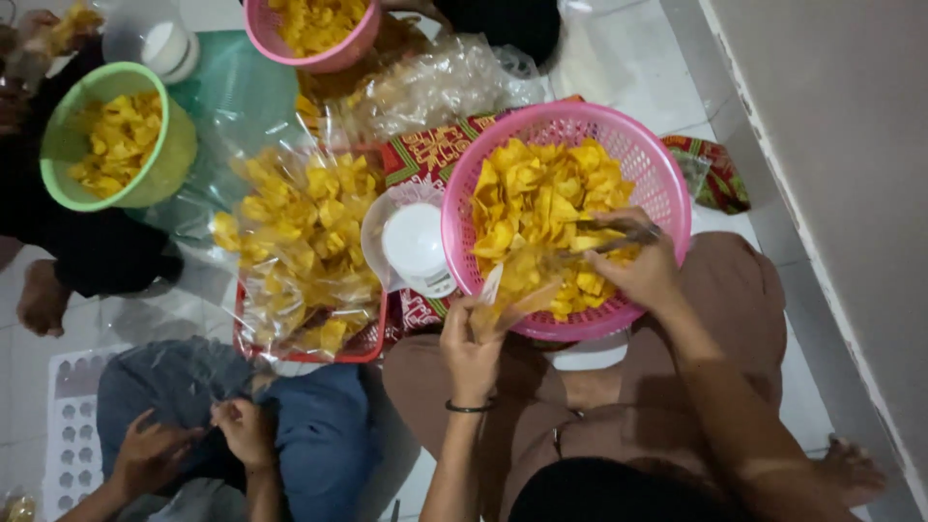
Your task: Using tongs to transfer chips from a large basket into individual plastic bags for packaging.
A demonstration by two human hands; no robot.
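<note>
On the lap of the seated person, a round pink perforated plastic basket (667, 179) heaped with thin yellow chips (536, 193) is rested. At its near rim a small clear plastic bag (512, 300) is pinched open by the closed fingers of the left hand (471, 343), while slim metal tongs (619, 240) are gripped in the right hand (646, 275) over the heap. The chips are judged light, stiff and brittle, best lifted loosely by their flat faces; the limp, slippery bag is best held at its mouth.
</note>
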